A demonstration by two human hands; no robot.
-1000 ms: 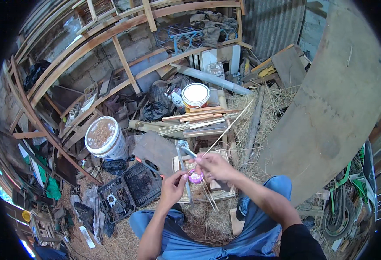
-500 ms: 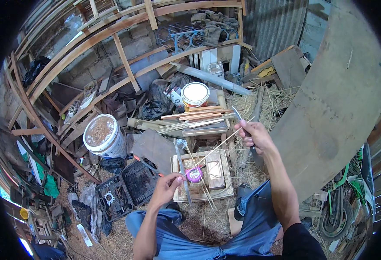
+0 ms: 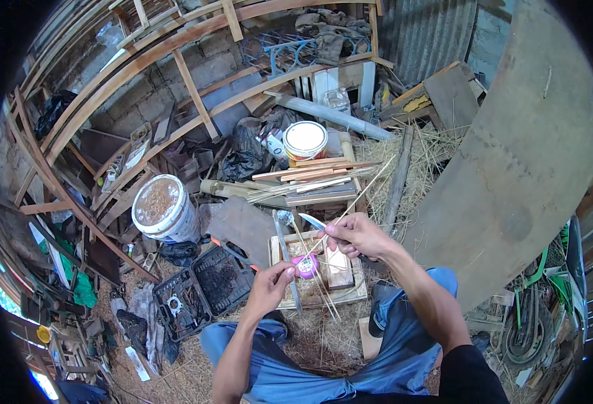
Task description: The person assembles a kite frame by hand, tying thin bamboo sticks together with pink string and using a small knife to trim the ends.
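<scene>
My left hand (image 3: 269, 288) pinches the lower end of a thin pale bamboo strip (image 3: 374, 181), which slants up to the right. My right hand (image 3: 357, 239) grips a knife (image 3: 311, 220) and is closed beside the strip, its curved blade pointing up-left across it. Below them, a purple round object (image 3: 305, 266) with a pale label lies in a shallow wooden box (image 3: 357, 290), along with a wooden block (image 3: 340, 276). A long flat metal bar (image 3: 295, 296) and more thin strips (image 3: 330, 306) lie across the box. Part of the strip is hidden by my right hand.
Behind are a stack of wooden strips (image 3: 317, 172), a lidded bucket (image 3: 304, 138) and straw (image 3: 431, 158). A dusty white bucket (image 3: 165, 209) and an open black case (image 3: 219, 279) are at left. A large board (image 3: 505, 168) leans at right, and curved wooden frames (image 3: 192, 94) span the back.
My right hand with the knife swung out up-right along the strip half a second ago and is now back down-left, closer to my left hand. My left hand has shifted slightly rightward since then.
</scene>
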